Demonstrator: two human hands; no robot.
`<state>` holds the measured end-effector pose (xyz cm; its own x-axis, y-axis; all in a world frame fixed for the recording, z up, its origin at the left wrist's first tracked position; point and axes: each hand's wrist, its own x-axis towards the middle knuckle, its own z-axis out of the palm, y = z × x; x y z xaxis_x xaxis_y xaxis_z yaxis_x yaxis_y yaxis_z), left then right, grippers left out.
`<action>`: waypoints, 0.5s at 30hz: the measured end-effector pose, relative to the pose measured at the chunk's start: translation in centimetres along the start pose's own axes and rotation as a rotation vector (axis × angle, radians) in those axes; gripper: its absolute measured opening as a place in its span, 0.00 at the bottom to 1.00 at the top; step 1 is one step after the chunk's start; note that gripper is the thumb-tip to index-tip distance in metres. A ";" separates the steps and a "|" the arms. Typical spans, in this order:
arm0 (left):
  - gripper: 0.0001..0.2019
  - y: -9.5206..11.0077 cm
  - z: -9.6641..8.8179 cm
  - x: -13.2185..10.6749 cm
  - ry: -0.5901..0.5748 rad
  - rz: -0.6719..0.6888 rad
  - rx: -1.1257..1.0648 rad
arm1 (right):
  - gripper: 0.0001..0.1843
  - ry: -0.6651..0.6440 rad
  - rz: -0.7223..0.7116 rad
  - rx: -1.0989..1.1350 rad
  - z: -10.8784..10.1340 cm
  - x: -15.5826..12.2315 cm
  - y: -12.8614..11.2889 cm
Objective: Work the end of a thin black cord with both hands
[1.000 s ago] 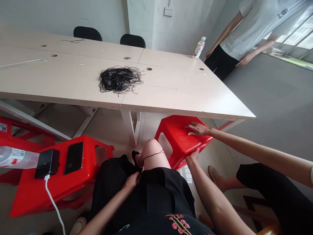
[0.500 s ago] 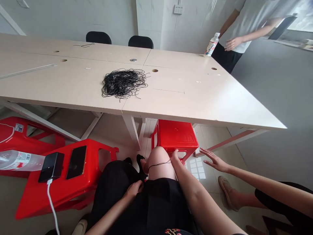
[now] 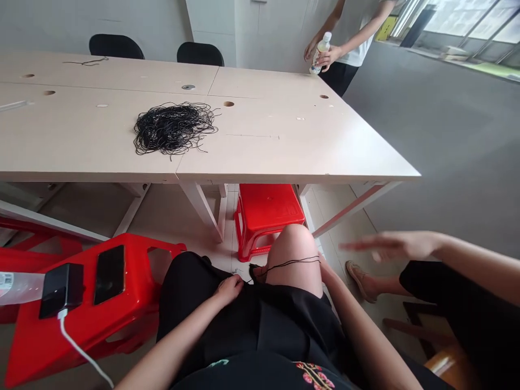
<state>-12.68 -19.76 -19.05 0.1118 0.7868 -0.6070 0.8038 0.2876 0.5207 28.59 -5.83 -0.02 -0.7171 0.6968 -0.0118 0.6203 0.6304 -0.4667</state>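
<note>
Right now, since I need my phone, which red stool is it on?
The near stool beside your left hand, with the phone lying on its seat next to a black charger, not the far stool under the table.

Left forearm (image 3: pixel 170 341) angling in from below, left hand (image 3: pixel 228 290) curled low just left of the bare knee (image 3: pixel 290 254), right arm (image 3: pixel 365 330) reaching forward, right hand (image 3: pixel 325 269) partly hidden against the knee's right side

a red plastic stool (image 3: pixel 270 214) stands under the long pale table (image 3: pixel 284 146).
</note>
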 end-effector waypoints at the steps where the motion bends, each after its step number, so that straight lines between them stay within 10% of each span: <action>1: 0.12 0.2 0.1 0.0 -0.003 0.008 0.003 | 0.26 0.032 0.025 0.071 -1.8 -0.1 0.3; 3: 0.12 0.7 0.5 0.1 -0.009 0.022 0.014 | 0.27 0.052 0.133 0.392 -4.7 0.5 0.2; 7: 0.10 1.0 1.4 0.4 -0.025 0.045 0.043 | 0.24 -0.661 0.150 0.621 -5.9 2.2 -1.2; 12: 0.11 0.5 1.7 1.0 -0.036 0.012 0.066 | 0.25 0.252 0.131 0.262 -5.0 2.8 0.6; 15: 0.10 0.4 1.5 1.4 -0.046 -0.005 0.065 | 0.30 0.336 0.008 -0.195 -6.1 4.4 3.0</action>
<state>-11.31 -19.33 -20.57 0.1329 0.7593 -0.6370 0.8404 0.2543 0.4785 29.23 1.22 3.97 -0.5876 0.7550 0.2909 0.6975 0.6549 -0.2908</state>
